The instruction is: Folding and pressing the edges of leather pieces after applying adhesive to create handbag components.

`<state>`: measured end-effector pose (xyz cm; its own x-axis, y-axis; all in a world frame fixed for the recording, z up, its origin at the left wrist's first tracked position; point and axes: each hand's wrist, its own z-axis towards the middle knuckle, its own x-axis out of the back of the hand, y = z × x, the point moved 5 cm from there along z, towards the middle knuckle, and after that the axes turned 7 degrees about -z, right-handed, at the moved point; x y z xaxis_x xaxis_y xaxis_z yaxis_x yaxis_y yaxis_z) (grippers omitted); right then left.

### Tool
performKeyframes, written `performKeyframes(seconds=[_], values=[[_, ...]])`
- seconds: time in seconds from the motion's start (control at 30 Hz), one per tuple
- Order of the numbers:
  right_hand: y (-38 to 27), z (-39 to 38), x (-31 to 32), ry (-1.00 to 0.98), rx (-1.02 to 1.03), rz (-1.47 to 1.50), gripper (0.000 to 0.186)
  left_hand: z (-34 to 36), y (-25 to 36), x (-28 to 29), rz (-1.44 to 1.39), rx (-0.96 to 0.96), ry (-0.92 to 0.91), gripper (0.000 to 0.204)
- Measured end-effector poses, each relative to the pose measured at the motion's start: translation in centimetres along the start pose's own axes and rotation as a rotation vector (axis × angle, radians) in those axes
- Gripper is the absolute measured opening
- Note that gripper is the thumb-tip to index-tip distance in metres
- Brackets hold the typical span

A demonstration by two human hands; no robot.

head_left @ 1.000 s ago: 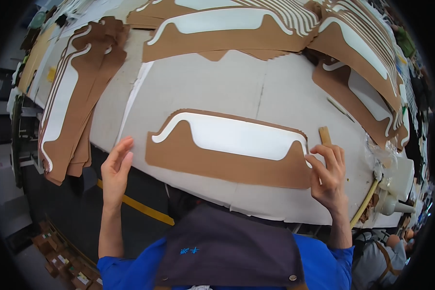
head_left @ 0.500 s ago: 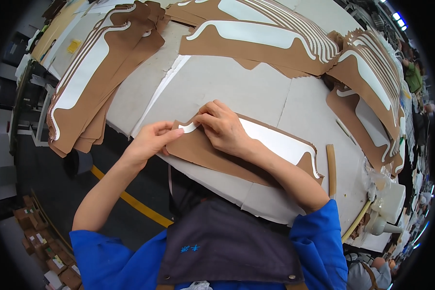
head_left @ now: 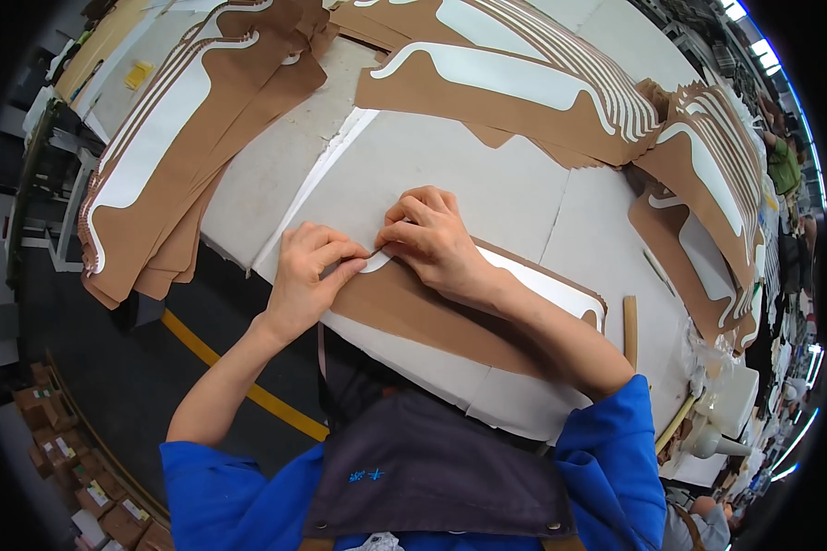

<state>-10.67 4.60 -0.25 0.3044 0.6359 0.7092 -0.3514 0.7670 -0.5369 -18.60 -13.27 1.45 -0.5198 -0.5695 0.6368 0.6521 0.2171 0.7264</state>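
Observation:
A brown panel (head_left: pixel 404 321) with a shaped white layer (head_left: pixel 542 285) lies before me at the near table edge. My left hand (head_left: pixel 312 285) pinches its upper edge at the left end, where a narrow white band curves. Just to the right, my right hand (head_left: pixel 432 243) has fingertips curled and pinched on the same edge, a short way from the left fingertips. The right hand and forearm hide much of the panel's middle, so what exactly lies under the fingertips is hard to make out.
Stacked brown-and-white panels lie left (head_left: pixel 156 156), back (head_left: pixel 487 101) and right (head_left: pixel 708 174) on the grey tabletop (head_left: pixel 248 211). A slim tool (head_left: pixel 657 271), wooden stick (head_left: pixel 630 326) and white plastic bottle (head_left: pixel 726 399) lie right. Co-workers (head_left: pixel 781 161) appear at the right edge.
Both hands came from the panel's two ends to pinch its upper left edge, the right hand crossing leftward. Since half a second ago the left hand has shifted rightward along that edge.

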Motion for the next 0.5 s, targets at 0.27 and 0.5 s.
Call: performKeyframes(seconds=[0.27, 0.5], values=[[0.6, 1.2, -0.4, -0.168, 0.068, 0.089, 0.018, 0.4, -0.7, 0.3, -0.015, -0.122, -0.082, 0.010], [1.0, 1.4, -0.2, -0.298, 0.123, 0.152, 0.032, 0.7, -1.0, 0.8, 0.000, -0.292, -0.093, 0.018]])
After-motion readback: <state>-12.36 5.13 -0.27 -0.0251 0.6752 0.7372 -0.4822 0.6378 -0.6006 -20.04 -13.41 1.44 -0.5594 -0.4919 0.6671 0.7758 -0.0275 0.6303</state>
